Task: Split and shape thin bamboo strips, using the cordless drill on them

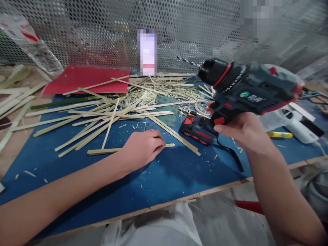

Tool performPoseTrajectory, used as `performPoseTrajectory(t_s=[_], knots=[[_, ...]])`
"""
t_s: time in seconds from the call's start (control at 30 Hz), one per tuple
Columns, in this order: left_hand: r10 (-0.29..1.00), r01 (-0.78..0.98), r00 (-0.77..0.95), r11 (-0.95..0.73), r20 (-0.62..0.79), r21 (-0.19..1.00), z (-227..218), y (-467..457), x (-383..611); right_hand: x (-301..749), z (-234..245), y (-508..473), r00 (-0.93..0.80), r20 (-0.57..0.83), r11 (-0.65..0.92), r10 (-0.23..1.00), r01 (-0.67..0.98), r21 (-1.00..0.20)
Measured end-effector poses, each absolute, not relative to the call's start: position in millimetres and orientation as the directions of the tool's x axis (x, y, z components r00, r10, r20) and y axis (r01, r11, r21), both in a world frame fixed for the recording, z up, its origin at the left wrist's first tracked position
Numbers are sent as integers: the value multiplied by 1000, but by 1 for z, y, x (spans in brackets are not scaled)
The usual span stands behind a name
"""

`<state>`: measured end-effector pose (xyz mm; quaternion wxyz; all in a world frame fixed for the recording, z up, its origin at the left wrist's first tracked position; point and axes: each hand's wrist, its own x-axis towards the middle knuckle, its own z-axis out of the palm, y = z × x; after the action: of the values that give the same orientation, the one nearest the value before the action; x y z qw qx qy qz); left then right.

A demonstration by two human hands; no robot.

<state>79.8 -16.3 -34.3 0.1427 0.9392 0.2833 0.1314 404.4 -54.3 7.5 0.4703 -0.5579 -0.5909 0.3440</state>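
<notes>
My right hand (241, 131) grips the handle of a dark cordless drill (246, 87) with red trim, lifted above the blue mat (159, 177). The drill's bit (188, 61) points up and to the left. My left hand (143, 147) rests on the mat with its fingers curled down over a flat bamboo strip (105, 151), pinning it near its right end. A loose heap of bamboo strips (110, 114) and shavings lies just beyond that hand.
A red sheet (84, 79) lies at the back left beside a plastic bottle (33, 44). A phone (147, 52) leans against the perforated metal screen (192, 27). A white tool (294, 123) and a yellow-handled item (280, 134) lie at the right. The mat's wooden edge (220, 188) runs in front.
</notes>
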Motion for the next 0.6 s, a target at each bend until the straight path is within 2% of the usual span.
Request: performPoseTrajectory(t_s=[0.13, 0.27, 0.43, 0.5, 0.6], knots=[[566, 456, 803, -786, 188, 419, -38, -13, 78, 399, 30, -34, -55, 149, 155, 987, 129, -980], [588, 449, 784, -760, 201, 470, -41, -10, 78, 398, 32, -19, -212, 87, 116, 973, 128, -985], [607, 449, 777, -721, 168, 527, -43, -7, 78, 394, 31, -23, -195, 77, 90, 978, 58, -994], [614, 449, 774, -706, 157, 548, -43, -6, 78, 401, 39, -30, -198, 83, 107, 977, 115, -988], [615, 435, 775, -685, 144, 584, -43, -5, 76, 423, 65, -39, -274, 61, 155, 960, 334, -930]])
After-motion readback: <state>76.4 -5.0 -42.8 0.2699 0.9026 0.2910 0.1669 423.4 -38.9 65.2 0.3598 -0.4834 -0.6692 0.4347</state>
